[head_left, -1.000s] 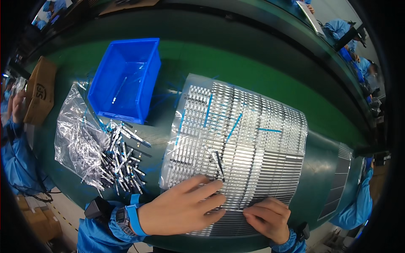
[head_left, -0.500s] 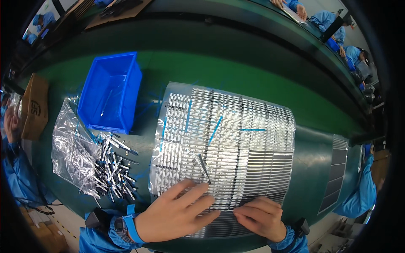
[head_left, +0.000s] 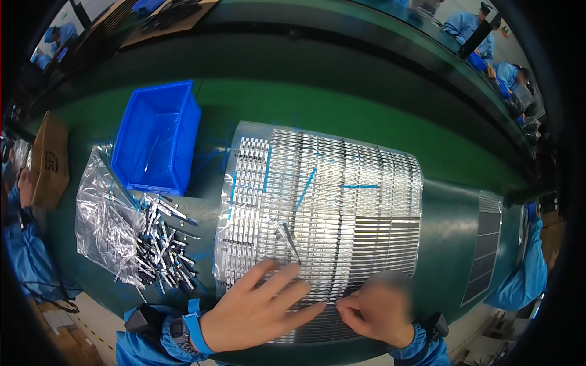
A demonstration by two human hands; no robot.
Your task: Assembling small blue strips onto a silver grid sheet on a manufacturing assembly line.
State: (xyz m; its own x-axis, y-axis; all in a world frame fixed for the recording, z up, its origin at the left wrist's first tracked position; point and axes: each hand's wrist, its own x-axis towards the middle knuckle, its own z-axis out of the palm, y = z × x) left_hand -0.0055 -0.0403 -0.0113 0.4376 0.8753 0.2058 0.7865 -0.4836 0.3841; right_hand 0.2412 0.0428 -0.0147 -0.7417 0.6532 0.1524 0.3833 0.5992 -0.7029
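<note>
Sheet (head_left: 390, 238) lies on the table (head_left: 452, 226) under the left hand (head_left: 259, 308), spread wide, and right hand (head_left: 379, 314), pinched, contents unclear; dragging either could skew the strips (head_left: 326, 235).

Vs 1 s ago: person's bare L hand (head_left: 259, 308) — thumb further R over clear plastic sheet w/ rows of thin silver strips (head_left: 378, 165), tip now just short of bare R hand (head_left: 375, 308); gap was wider. Back of R hand now blurred. View rolled a bit — open-topped blue plastic bin (head_left: 188, 146) & sheet lower, further L in frame. Co-worker's bare hand (head_left: 24, 186) shows less beside brown cardboard box (head_left: 50, 160). Dark heap (head_left: 174, 13), top L, now in view.
</note>
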